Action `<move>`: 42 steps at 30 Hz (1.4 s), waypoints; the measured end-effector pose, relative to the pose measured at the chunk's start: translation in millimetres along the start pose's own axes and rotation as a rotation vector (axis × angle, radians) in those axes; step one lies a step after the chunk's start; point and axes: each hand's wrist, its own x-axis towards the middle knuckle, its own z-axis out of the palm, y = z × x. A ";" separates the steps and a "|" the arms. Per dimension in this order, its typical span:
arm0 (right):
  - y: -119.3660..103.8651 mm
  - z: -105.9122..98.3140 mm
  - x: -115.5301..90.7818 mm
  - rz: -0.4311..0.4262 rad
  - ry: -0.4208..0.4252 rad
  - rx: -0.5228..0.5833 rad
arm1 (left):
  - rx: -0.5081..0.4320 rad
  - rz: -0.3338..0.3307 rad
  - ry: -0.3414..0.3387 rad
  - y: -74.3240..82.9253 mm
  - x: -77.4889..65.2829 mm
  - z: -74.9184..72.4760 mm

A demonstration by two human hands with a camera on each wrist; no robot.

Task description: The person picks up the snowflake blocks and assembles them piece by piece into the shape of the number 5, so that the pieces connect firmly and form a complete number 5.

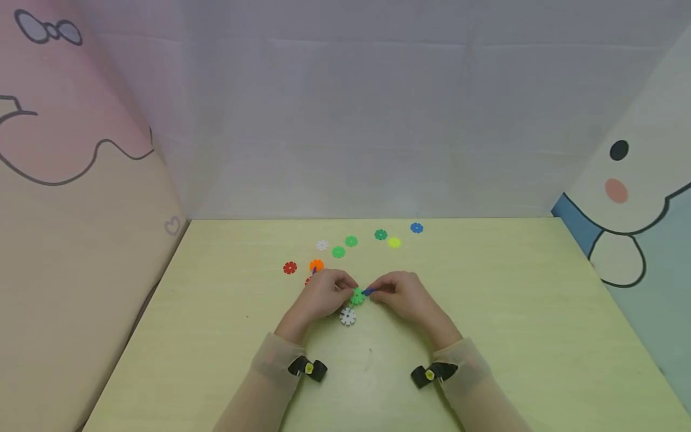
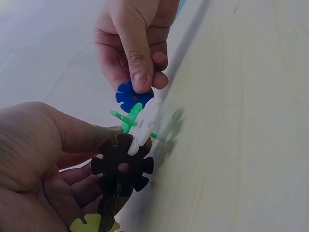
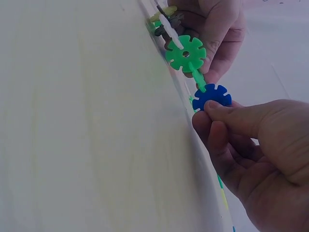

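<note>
Taking the linked discs as the centre of a clock, with twelve toward the hanging cloth, a panel (image 1: 70, 240) printed with dark curving outlines stands at the far left. A red disc (image 1: 290, 267) and an orange disc (image 1: 316, 265), flat and notched around the rim like flowers, lie at ten o'clock on the smooth, faintly grained table (image 1: 540, 330).

At nine o'clock the left hand (image 1: 326, 293) has thumb and fingers closed on the linked discs (image 3: 186, 53): plastic-looking wheels joined at angles, among them a yellow disc (image 2: 89, 224), a brown disc (image 2: 124, 166) with a round central hole, a white disc (image 1: 348, 317) at seven o'clock, and green ones, one of them edge-on.

Loose discs lie beyond: a pale one (image 1: 322, 245) at eleven, a bright green one (image 1: 351, 241) at twelve, a yellow one (image 1: 394, 242) at one.

Toward three o'clock the right hand (image 1: 402, 294) pinches a blue disc (image 3: 212, 96) between thumb and fingers, its toothed rim meeting the edge-on green piece; whether they interlock, I cannot tell. The right-hand panel (image 1: 642, 198) bears smooth printed ovals.
</note>
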 end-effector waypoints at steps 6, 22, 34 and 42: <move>0.4 -0.4 0.0 -0.019 -0.005 0.001 | -0.013 -0.009 0.017 0.1 0.5 1.9; -1.2 2.2 0.7 -0.033 0.004 0.009 | -0.025 -0.003 0.021 3.1 0.0 2.4; 0.0 3.0 1.0 -0.029 0.022 0.004 | -0.014 -0.011 0.035 4.9 0.3 5.0; -2.1 5.6 0.7 -0.059 0.017 0.012 | 0.007 0.016 0.048 6.4 -0.3 5.0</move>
